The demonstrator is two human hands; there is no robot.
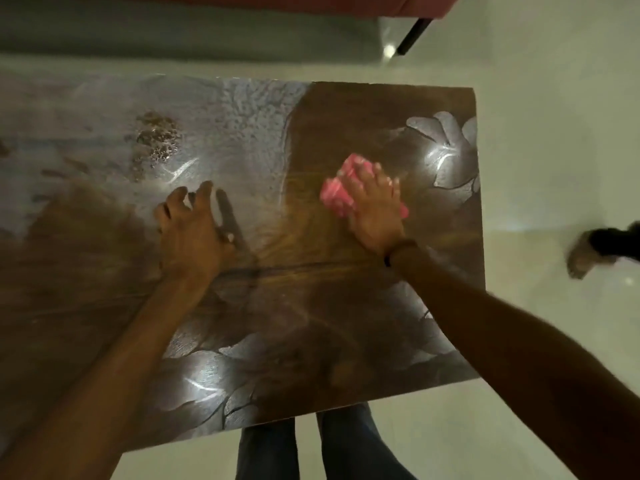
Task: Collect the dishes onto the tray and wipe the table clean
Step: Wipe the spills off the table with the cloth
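- The right hand (374, 209) lies flat on a pink cloth (334, 192). Its fingers are fairly straight and spread, and they press the cloth onto the bench (311, 306) rather than closing round it.
- The cloth is bunched up on the right part of the bench, near its far right corner. It shows on both sides of the hand, and its middle is hidden under the palm.
- A dark wristband (398, 249) sits on the right wrist.
- The left hand (194, 230) rests on the bench near its middle, well apart from the cloth. It is open and holds nothing, with its fingers spread and their tips touching the top.
- The whole view is blurred, so fingertips and the cloth's folds are hard to make out.
- A speckled brown patch (156, 140) lies beyond the left hand; I cannot tell whether it is dirt or part of the bench's pattern.
- The bench top is glossy brown and silver, and its left side is cut off by the frame.
- Legs (270, 452) in jeans stand at the near edge on a pale floor (554, 133).
- A pink sofa (415, 5) runs along the top edge.
- A dark thing (616, 244) lies on the floor at the right, too blurred to name.
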